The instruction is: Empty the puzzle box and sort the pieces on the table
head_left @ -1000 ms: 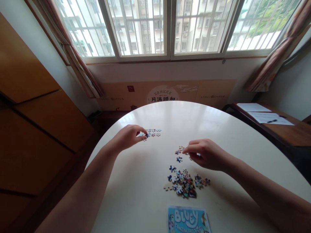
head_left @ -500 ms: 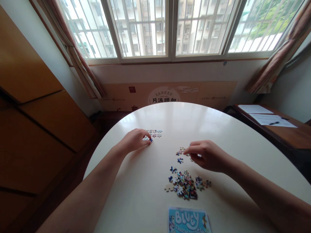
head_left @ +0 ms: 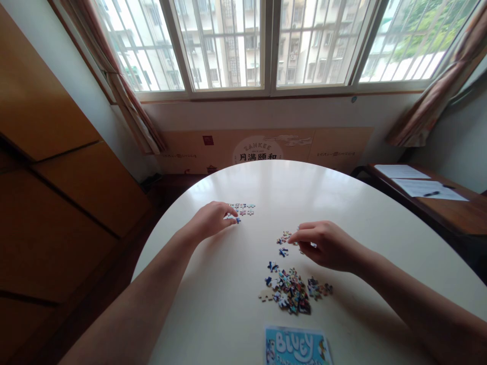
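Note:
My left hand (head_left: 215, 219) is at the left of the table, its thumb and index finger apart. A small blue puzzle piece (head_left: 238, 220) lies on the table right at those fingertips. Just behind it, several puzzle pieces (head_left: 243, 209) are laid out in short rows, partly covered by the hand. My right hand (head_left: 321, 243) hovers over a scatter of loose pieces (head_left: 283, 237), index finger stretched out and the others bent beneath. It hides some of those pieces, and no piece shows in its fingers. Nearer to me sits a heap of mixed puzzle pieces (head_left: 292, 291).
A blue "Bluey" puzzle box or card (head_left: 299, 347) lies at the near edge of view. The round white table (head_left: 213, 314) carries everything. Papers (head_left: 428, 188) and dark pens rest on a brown side desk (head_left: 470, 208) at right. A window stands beyond.
The left fingers have parted slightly from the blue piece, which stays on the table. My right hand is nearly still. The whole view has shifted a little.

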A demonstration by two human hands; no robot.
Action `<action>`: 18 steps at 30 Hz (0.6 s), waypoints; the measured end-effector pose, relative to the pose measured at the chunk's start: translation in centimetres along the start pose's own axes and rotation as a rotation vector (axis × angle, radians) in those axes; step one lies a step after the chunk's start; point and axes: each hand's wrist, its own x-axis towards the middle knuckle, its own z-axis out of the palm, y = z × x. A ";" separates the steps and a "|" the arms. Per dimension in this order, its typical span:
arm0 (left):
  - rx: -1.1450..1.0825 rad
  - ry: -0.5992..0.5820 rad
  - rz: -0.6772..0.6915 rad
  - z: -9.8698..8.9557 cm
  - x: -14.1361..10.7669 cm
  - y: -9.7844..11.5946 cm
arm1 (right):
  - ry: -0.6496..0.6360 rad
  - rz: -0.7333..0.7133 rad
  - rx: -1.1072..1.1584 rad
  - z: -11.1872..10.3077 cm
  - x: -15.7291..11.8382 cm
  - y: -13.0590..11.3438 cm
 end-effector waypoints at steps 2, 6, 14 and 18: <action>0.015 -0.016 0.005 0.2 0.0 0.2 | -0.008 -0.004 0.003 0.0 0.0 0.0; 0.016 -0.009 -0.002 0.3 0.1 0.4 | -0.011 -0.005 0.001 0.1 0.0 0.2; 0.018 0.005 -0.003 0.5 0.2 -0.4 | 0.012 -0.013 -0.009 -0.1 -0.1 0.2; 0.049 0.097 -0.045 0.3 0.3 -0.7 | 0.019 0.010 -0.012 -0.1 0.0 0.3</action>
